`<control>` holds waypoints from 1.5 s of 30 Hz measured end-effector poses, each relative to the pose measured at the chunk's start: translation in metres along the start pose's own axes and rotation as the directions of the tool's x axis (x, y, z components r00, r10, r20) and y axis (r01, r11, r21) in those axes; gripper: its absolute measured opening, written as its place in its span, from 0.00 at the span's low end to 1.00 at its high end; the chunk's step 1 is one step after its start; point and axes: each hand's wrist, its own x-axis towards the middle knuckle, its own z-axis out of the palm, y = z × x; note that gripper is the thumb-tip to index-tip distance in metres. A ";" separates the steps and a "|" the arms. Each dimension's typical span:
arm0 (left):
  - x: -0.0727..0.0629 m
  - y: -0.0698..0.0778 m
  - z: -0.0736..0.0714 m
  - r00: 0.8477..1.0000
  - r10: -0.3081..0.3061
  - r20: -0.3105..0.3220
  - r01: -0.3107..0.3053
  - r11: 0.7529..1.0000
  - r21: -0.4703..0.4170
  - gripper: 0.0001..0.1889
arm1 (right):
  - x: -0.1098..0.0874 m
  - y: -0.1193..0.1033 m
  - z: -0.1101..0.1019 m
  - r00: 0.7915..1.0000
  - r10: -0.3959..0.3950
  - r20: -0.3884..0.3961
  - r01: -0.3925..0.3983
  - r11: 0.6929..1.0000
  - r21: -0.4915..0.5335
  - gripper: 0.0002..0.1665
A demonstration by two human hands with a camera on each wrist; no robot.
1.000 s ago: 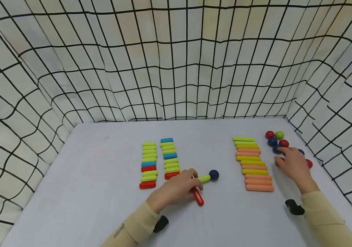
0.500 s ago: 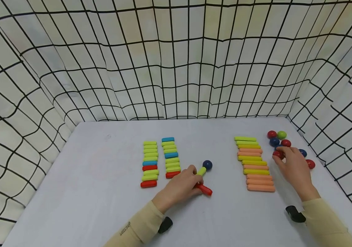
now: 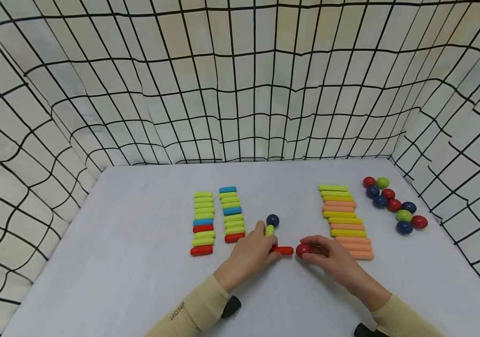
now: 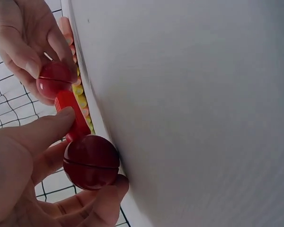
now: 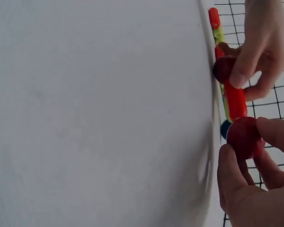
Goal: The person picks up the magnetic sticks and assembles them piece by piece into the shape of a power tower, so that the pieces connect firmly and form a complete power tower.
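Note:
My left hand grips a red ball and the red stick joined to it, with the thumb on the stick in the left wrist view. The head view hides this ball under the fingers. A lime stick with a dark blue ball at its far end runs out from beneath the same hand. My right hand pinches a second red ball between thumb and fingers. That ball is right at the free end of the red stick.
Two columns of short sticks, lime, blue and red, lie left of the hands. Longer lime, yellow and orange sticks form a column at right. Beyond it are several loose balls. Black-lined netting surrounds the white table.
My right hand has picked a red ball from the group and carried it left to the red stick. My left hand has turned the joined pieces, so the red stick now points right.

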 end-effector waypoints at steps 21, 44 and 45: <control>-0.012 -0.014 -0.034 0.988 -0.153 0.019 0.154 0.987 -0.046 0.07 | 0.011 -0.005 0.020 0.976 -0.049 -0.214 0.009 0.983 -0.185 0.33; -0.008 -0.051 -0.038 0.977 -0.179 0.112 0.186 0.981 -0.054 0.07 | 0.013 -0.009 0.026 0.969 -0.239 0.062 0.241 0.861 -0.448 0.18; -0.006 -0.052 -0.040 0.977 -0.177 0.120 0.190 0.976 -0.110 0.07 | 0.013 -0.009 0.025 0.970 -0.235 0.067 0.240 0.863 -0.445 0.19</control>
